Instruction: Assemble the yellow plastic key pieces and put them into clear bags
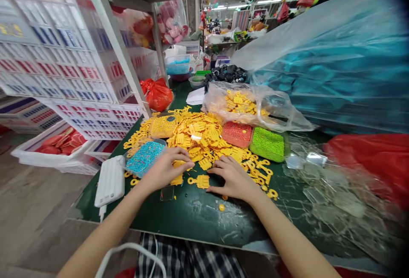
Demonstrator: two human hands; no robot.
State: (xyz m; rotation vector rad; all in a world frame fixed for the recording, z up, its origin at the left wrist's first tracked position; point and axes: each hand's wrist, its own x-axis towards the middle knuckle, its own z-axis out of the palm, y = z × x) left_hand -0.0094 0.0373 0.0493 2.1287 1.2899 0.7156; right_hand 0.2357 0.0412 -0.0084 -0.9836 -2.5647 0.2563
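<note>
A loose heap of flat yellow plastic tag-shaped pieces covers the middle of a dark green cutting mat. My left hand rests on the heap, its fingertips beside a clear tray of blue beads. My right hand lies spread on the mat at the heap's near edge, touching yellow pieces. Neither hand visibly holds anything. Trays of yellow, orange-red and green beads border the heap. Behind them lies a clear bag of yellow pieces.
A white power bank with a cable lies at the mat's left. Clear plastic sheets cover the right side. White drawer organizers stand left, a teal plastic-wrapped bundle right, and black parts lie behind.
</note>
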